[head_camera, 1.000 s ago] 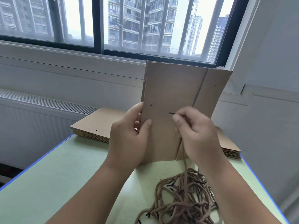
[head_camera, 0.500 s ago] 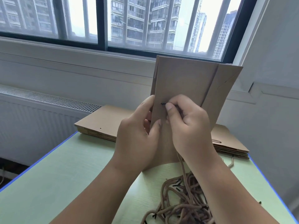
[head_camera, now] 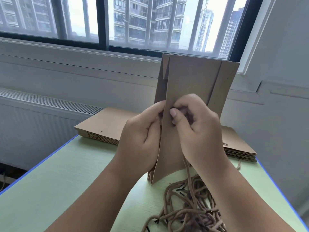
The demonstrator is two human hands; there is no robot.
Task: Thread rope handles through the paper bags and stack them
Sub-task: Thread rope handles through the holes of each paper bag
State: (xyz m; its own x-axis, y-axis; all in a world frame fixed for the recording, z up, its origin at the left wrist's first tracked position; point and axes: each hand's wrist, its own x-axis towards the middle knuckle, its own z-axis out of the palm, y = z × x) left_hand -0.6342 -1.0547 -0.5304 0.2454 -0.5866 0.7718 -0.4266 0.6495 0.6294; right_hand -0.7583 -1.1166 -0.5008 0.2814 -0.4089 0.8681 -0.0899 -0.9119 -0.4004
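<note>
A flat brown paper bag (head_camera: 192, 84) stands on end above the table, turned so its near panel is seen at an angle. My left hand (head_camera: 140, 139) grips the bag's left edge, fingers tucked behind the panel. My right hand (head_camera: 197, 131) pinches the black tip of a brown rope handle (head_camera: 188, 166) against the panel at an upper hole. The rope hangs down from that hand into a tangled pile of rope handles (head_camera: 192, 210). A second small hole shows lower on the panel.
A stack of flat bags (head_camera: 103, 124) lies at the table's far left, another stack of bags (head_camera: 239, 148) with rope ends showing at the far right. The green table (head_camera: 58, 190) has blue edges. A radiator and window wall stand behind.
My right hand carried the rope tip left across the panel to the hole beside my left hand. The bag turned more edge-on, and my left fingers slid behind it.
</note>
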